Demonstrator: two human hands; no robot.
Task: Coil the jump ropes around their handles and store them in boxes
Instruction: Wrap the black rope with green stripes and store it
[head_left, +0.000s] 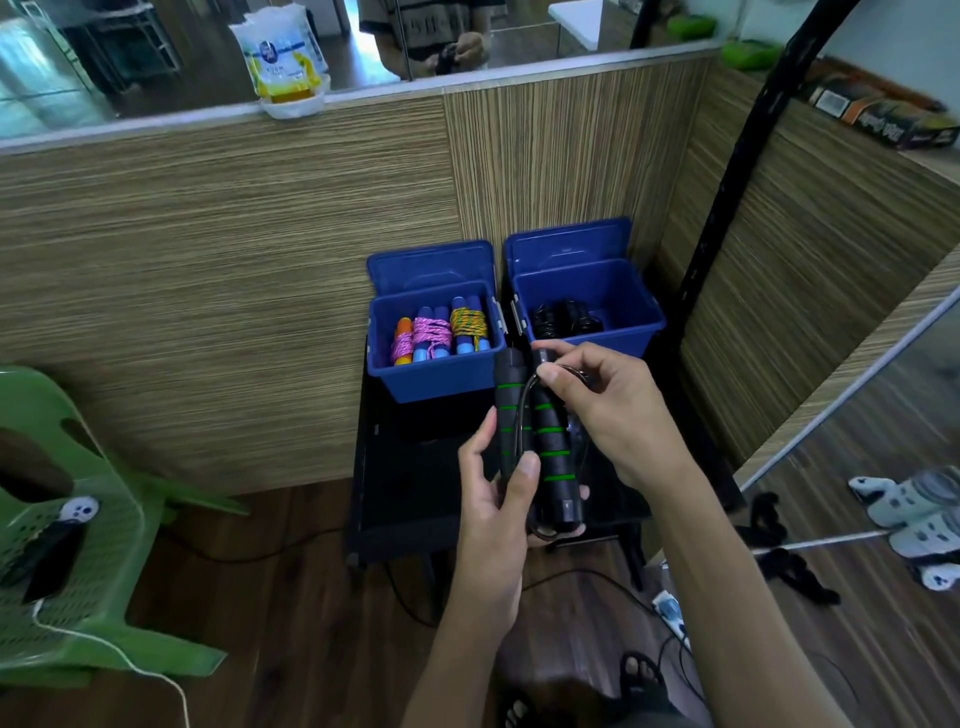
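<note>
My left hand (498, 483) grips two black jump rope handles with green rings (550, 441), held side by side and upright above a black table (410, 499). My right hand (597, 395) pinches the thin black rope (524, 400) near the handles' tops. Behind them stand two open blue boxes. The left box (382, 338) holds several coiled ropes in pink, orange and yellow with blue handles (441, 332). The right box (644, 306) holds a coiled black rope (563, 317).
A green plastic chair (78, 545) stands at the left with a phone and white cable on it. Wood-patterned walls enclose the table's back and right. Cables and a power strip (670, 613) lie on the floor. My sandalled feet show at the bottom.
</note>
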